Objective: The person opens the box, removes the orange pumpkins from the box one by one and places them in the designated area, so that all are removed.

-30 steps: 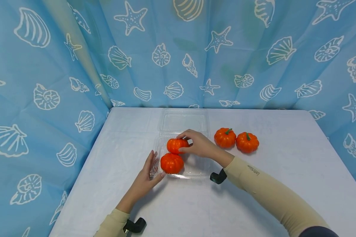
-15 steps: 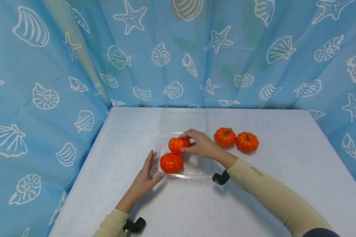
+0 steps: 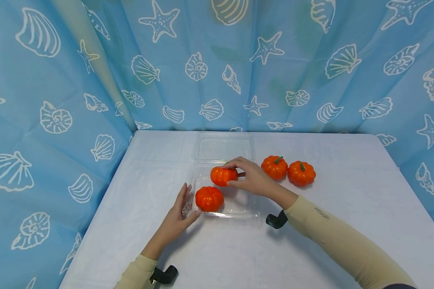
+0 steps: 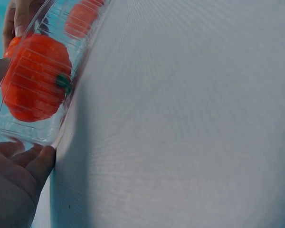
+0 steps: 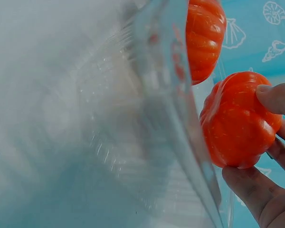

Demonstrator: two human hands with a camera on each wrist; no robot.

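Note:
My right hand [image 3: 254,178] pinches a small orange pumpkin [image 3: 221,176] between thumb and fingers, over the back half of a clear plastic clamshell box [image 3: 244,204]. The right wrist view shows this ribbed pumpkin [image 5: 240,121] with fingertips on its sides. A second pumpkin [image 3: 209,199] lies inside the box at the front left; its green stem shows through the wall in the left wrist view. Around the box's front left corner rests my left hand [image 3: 175,218], thumb at the front rim and fingers extended along the left side.
Two more orange pumpkins [image 3: 274,167] with green stems sit side by side on the white-covered table [image 3: 347,192], right of the box. The box's hinged lid [image 3: 224,147] lies folded back toward the table's far edge. A blue shell-print curtain [image 3: 293,80] hangs behind.
My right hand has shifted a little to the right with the pumpkin, and a gap now shows between it and the front pumpkin. My left hand has stayed in place.

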